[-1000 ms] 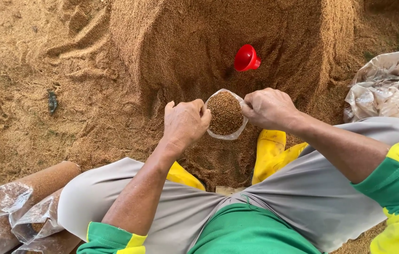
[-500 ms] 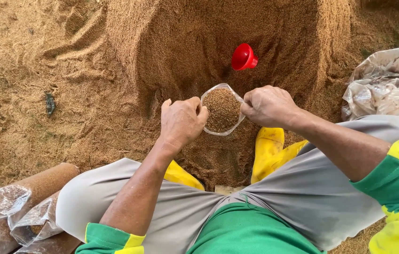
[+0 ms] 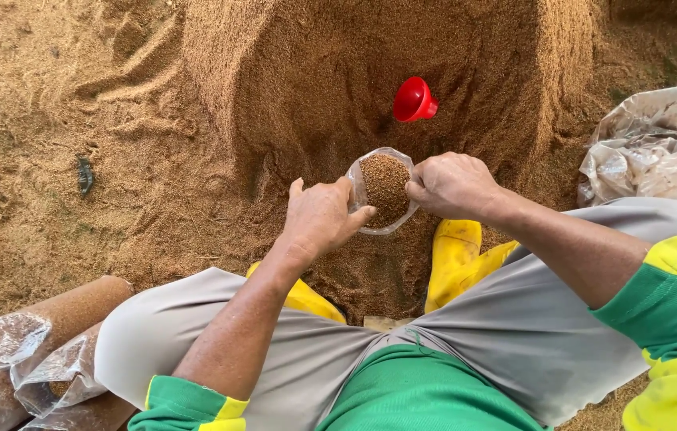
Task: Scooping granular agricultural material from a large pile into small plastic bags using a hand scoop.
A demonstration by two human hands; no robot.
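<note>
- Clear plastic bag [image 3: 384, 191]: filled nearly to the mouth with brown sawdust-like grain, held upright just above the hollow in the sawdust mound [image 3: 338, 72], in front of the person's knees.
- Left hand [image 3: 321, 217]: fingers closed on the bag's near-left rim, thumb over the edge.
- Right hand [image 3: 451, 183]: closed in a pinch grip on the bag's right rim, knuckles up.
- Handling, as a judgement: film thin, soft and likely slippery; the fill loose and fairly weighty for such a bag, so the walls sag and spill if tipped. Best hold appears to be the free rim at two opposite sides, or under the packed base.
- Orientation: mouth faces up toward the camera; long axis runs roughly vertical, base down toward the mound.
- Red funnel [image 3: 414, 100]: lies on its side in the mound, beyond the bag, apart from both hands.
- Yellow boots [image 3: 454, 259]: planted in the sawdust just below the bag.
- Filled bags [image 3: 43, 351]: lie at lower left, beside the left knee.
- Crumpled plastic sheet [image 3: 657, 148]: at right edge, well apart.
</note>
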